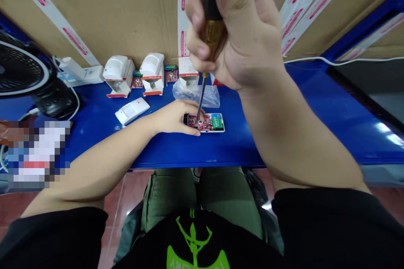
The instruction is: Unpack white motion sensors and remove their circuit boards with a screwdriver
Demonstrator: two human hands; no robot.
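My right hand is raised close to the camera, its fingers wrapped round the amber and black handle of a screwdriver. The long metal shaft points down, its tip over a red circuit board. That board sits in an open white detector housing, with a green and blue battery at its right end. Gripping the housing's left end is my left hand, thumb along the near edge and fingers along the far one. A white detector cover lies on the table to the left.
Two white detectors rest on small open boxes at the back, beside more circuit boards and batteries. A clear plastic bag lies behind the housing. At left stand a black fan and a white power strip. Taped cardboard backs the blue table.
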